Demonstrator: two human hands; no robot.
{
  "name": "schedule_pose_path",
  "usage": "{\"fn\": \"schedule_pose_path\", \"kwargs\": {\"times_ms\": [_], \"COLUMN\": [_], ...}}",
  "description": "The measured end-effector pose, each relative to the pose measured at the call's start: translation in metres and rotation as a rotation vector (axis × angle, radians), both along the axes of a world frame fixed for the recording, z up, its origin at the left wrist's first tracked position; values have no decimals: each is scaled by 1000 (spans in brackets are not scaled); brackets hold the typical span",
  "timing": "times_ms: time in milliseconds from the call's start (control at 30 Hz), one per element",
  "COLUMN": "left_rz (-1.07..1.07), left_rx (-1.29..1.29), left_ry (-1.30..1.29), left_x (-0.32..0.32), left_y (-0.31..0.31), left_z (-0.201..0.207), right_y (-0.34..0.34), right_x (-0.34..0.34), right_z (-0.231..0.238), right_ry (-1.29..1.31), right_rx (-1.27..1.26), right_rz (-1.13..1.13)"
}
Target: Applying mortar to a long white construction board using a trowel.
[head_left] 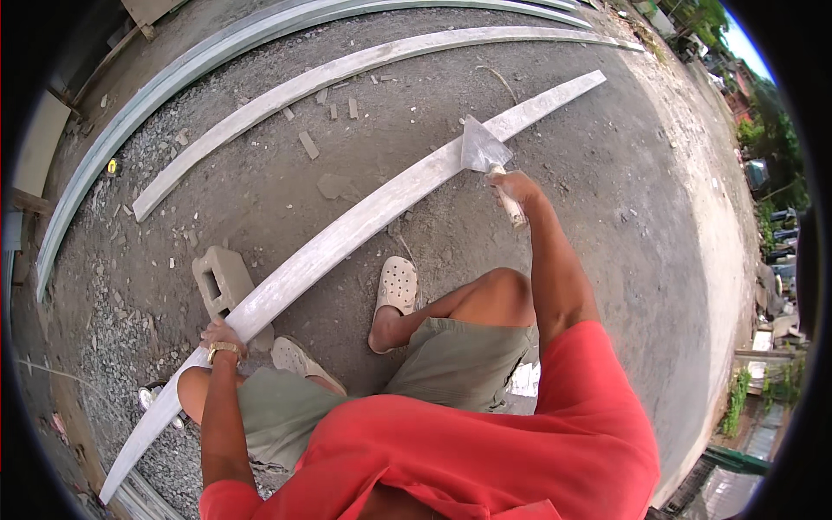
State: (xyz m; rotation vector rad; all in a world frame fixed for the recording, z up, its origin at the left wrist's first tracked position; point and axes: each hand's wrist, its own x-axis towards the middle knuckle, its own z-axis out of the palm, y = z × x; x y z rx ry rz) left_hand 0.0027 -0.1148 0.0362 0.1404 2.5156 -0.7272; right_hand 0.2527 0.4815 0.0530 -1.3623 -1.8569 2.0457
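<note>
Long flat white-grey beam (pixel 347 234) goes slantwise across the middle, from low on the left to high on the right, above grey, stony ground (pixel 624 217). Over on the left, long blue-grey bars (pixel 173 80) run up to the top. Next comes a narrower white-grey bar (pixel 347 66), lying on the ground. The left hand (pixel 223 336), with a gold watch (pixel 224 351) on its wrist, has its fingers curled over the beam and holds it close to the bent left knee. Just by that hand is a grey block with holes (pixel 234 276). Then come two cream clogs with little holes (pixel 397 286) on the feet. Farther right, a flat grey metal trowel (pixel 484 149) has its wide blade over the beam, toward its right end. The right hand (pixel 515 186) has its fingers wrapped closed around the trowel's pale handle.
</note>
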Motion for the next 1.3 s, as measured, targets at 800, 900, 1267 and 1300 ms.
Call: {"fn": "schedule_pose_path", "kwargs": {"times_ms": [800,900,1267,1300], "left_rz": [84,52,89,89], "left_rx": [70,80,102,104], "left_ry": [60,62,72,88], "left_x": [-1,-5,4,-1], "left_y": [0,-8,-3,-10], "left_z": [-13,-20,-1,-8], "right_y": [-96,-87,-178,-174], "right_x": [-33,-29,-38,-40], "right_z": [-88,-90,-83,-78], "right_ry": [-298,-322,-339,-331], "right_rx": [566,961,760,760], "right_rz": [-39,204,103,102]}}
